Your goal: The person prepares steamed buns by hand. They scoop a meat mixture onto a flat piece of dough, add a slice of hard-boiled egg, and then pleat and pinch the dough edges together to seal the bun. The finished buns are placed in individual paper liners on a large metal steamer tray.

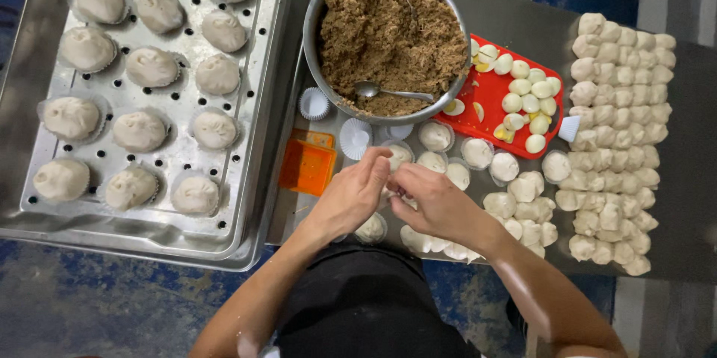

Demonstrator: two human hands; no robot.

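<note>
Both hands meet over the middle of the desk [676, 201]: the left hand [351, 195] and right hand [437, 205] pinch together on a small piece of dough [396, 188], fingertips curled in and closed on it from both sides, though the hands hide most of it. It sits right in front of the body, low over the paper cups [355, 137] with dough rounds, so everything is within a short reach. The bowl [317, 18] of brown filling stands just beyond the hands, a spoon [388, 92] resting in it, handy for scooping. The red tray [489, 89] of peeled eggs [523, 93] lies beside the bowl. Dough lumps [616, 141] are ranked in rows to the right, apparently as supply. Finished buns [149, 67] sit spaced apart on the perforated tray [258, 104] at left, likely so they don't stick.
</note>
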